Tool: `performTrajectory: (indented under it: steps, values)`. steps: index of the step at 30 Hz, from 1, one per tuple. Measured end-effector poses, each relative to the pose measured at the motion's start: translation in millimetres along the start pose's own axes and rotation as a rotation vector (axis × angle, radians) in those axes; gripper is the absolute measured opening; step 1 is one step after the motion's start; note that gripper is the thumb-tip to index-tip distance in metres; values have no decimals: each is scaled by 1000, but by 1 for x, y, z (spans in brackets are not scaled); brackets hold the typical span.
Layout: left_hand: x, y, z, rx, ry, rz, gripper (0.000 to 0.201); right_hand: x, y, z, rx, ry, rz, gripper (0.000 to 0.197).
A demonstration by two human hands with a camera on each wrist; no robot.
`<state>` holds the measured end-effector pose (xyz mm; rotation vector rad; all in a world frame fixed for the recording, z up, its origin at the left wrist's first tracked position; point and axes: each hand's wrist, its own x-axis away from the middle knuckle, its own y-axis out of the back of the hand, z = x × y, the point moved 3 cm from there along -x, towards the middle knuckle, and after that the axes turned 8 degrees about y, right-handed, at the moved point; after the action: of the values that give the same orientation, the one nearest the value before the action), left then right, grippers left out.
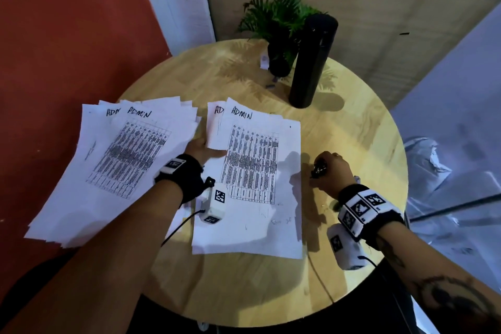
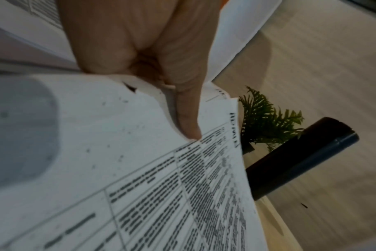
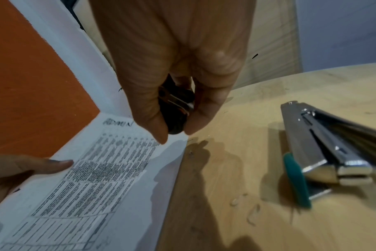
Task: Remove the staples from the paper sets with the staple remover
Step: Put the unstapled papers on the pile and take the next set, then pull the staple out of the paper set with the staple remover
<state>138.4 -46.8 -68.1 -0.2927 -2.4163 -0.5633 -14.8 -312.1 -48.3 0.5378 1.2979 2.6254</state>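
Gripping a small black staple remover (image 1: 319, 168) between thumb and curled fingers, the right hand (image 1: 329, 171) is hovering over the bare wood of the round table (image 1: 360, 127), just beside the right edge of the nearer paper set (image 1: 260, 171). That set is lying flat at the middle of the table, its top sheet showing a printed grid under the handwritten word ADMIN. The left hand (image 1: 202, 148) is pinching the set's upper left corner, thumb on top and fingers slipped beneath the lifted sheets. A second, fanned-out stack of papers (image 1: 116, 160) is lying to the left, overhanging the table edge. In the right wrist view a metal stapler (image 3: 324, 152) with a teal base is sitting on the wood to the right of the remover, with a few loose staples (image 3: 245, 208) lying near it. A tall black bottle (image 1: 311, 59) and a small potted plant (image 1: 279, 32) are standing at the far side.
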Motion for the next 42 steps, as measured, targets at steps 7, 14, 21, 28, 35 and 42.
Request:
performTrajectory:
  steps: [7, 14, 21, 28, 35, 42]
  values:
    - [16, 3, -10, 194, -179, 87, 55, 3, 10, 2, 3, 5, -15, 37]
    - [52, 18, -33, 308, -290, 121, 27, -4, 60, 38, -401, 198, -222, 39]
    - [95, 39, -63, 359, -449, 180, 37, 22, 150, 153, -40, 659, -187, 46]
    - [137, 50, -84, 327, -509, 257, 56, 47, 180, 206, 197, 693, -27, 45]
    - [212, 70, -125, 256, -735, 158, 32, 95, 208, 231, 224, 775, -71, 48]
    - [283, 84, -158, 361, -954, 52, 14, 142, 239, 253, 143, 808, -140, 49]
